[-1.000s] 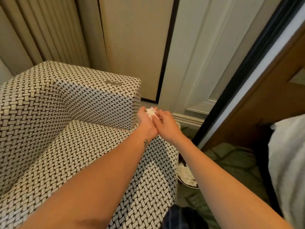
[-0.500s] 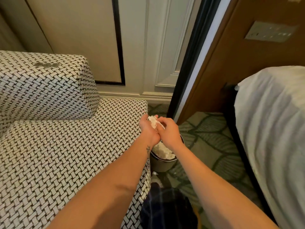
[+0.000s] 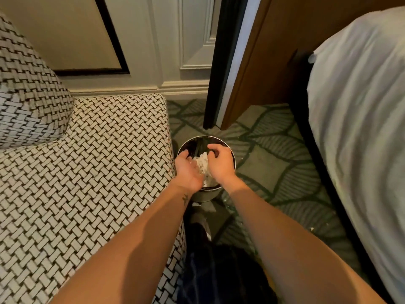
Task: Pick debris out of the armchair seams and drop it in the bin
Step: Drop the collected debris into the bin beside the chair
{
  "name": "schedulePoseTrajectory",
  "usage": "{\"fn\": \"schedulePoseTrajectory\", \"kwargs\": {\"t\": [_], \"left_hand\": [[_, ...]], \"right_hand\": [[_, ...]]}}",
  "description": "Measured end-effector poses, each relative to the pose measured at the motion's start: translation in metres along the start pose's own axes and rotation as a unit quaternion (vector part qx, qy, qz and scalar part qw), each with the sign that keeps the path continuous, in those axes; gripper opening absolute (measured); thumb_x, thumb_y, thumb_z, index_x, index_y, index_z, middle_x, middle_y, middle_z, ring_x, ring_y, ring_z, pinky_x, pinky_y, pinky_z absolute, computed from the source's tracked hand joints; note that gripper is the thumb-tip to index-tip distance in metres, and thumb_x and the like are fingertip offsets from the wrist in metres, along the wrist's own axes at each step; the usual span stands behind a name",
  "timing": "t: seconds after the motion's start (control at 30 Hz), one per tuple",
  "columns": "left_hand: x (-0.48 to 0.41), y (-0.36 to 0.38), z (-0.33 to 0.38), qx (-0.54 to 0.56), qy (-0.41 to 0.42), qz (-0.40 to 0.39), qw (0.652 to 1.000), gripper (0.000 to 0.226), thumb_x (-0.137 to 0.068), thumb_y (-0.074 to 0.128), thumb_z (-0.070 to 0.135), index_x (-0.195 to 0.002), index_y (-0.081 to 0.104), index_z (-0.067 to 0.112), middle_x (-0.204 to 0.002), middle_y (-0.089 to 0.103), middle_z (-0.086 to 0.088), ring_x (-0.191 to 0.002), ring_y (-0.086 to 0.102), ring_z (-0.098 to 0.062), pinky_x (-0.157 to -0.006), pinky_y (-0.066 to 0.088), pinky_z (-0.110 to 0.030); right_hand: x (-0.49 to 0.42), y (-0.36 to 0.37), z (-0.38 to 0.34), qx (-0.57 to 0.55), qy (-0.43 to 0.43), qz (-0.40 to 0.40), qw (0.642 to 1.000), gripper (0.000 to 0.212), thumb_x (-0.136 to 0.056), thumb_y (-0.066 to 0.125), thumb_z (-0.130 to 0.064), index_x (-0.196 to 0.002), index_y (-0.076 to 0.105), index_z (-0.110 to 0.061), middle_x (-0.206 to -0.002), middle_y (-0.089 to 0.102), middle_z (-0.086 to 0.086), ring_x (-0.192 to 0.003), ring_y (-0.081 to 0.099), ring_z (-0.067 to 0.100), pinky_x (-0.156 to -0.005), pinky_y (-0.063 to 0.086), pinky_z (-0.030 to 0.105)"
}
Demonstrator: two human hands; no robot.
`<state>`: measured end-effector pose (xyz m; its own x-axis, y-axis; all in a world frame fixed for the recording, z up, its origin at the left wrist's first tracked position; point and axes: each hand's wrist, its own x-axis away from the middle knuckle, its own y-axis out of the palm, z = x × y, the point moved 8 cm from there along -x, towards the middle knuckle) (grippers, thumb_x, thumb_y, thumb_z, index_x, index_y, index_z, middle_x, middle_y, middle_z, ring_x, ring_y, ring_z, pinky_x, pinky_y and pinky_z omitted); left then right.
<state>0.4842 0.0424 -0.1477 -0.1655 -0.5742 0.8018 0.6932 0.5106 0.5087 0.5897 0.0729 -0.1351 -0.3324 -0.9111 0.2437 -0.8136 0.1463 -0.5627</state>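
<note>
Both hands are held over the round bin (image 3: 206, 195), set on the floor just right of the armchair (image 3: 87, 161) edge. White debris (image 3: 202, 164) is seen between them. The left hand (image 3: 188, 172) is kept loose and open. The right hand (image 3: 221, 165) is bent over the debris, but a grip cannot be told. Open carpet (image 3: 274, 163) is seen between bin and bed (image 3: 361, 106).

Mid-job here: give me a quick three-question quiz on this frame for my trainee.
1. True or false: the left hand and the right hand are both above the bin.
2. Where does the bin stand? A: on the bed. B: on the carpet beside the armchair. C: on a shelf.
3. Fill in: the white debris shows between the two ____.
Key: 1 true; 2 B; 3 hands.
</note>
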Motion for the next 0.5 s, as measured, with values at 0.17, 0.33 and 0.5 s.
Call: {"fn": "schedulePoseTrajectory", "kwargs": {"t": [0.17,0.33,0.5], "left_hand": [[-0.001,-0.022,0.002,0.0,0.006,0.012,1.0,0.054,-0.1,0.043,0.044,-0.148,0.043,0.018,-0.158,0.038,-0.006,-0.146,0.036,-0.023,-0.118,0.031,-0.045],[0.04,-0.012,0.014,0.036,0.014,-0.055,0.998,0.055,-0.103,0.036,0.042,-0.146,0.047,0.009,-0.145,0.055,-0.015,-0.132,0.054,-0.031,-0.1,0.047,-0.042],[0.104,-0.021,0.05,0.073,0.054,-0.115,0.989,0.06,-0.102,0.034,0.043,-0.142,0.052,0.003,-0.139,0.059,-0.017,-0.13,0.056,-0.031,-0.115,0.037,-0.046]], "right_hand": [[0.022,0.016,-0.02,-0.007,-0.019,-0.054,0.998,0.03,-0.101,0.051,-0.008,-0.126,0.066,-0.012,-0.132,0.051,0.007,-0.109,0.054,0.013,-0.093,0.035,0.014],[0.052,0.021,-0.058,-0.023,-0.037,-0.082,0.996,0.031,-0.098,0.052,-0.004,-0.124,0.068,-0.011,-0.126,0.06,0.008,-0.104,0.058,0.011,-0.088,0.043,0.018],[0.103,0.026,-0.12,-0.043,-0.089,-0.103,0.99,0.028,-0.096,0.054,-0.004,-0.118,0.068,-0.015,-0.121,0.063,0.004,-0.108,0.06,0.014,-0.097,0.048,0.028]]}}
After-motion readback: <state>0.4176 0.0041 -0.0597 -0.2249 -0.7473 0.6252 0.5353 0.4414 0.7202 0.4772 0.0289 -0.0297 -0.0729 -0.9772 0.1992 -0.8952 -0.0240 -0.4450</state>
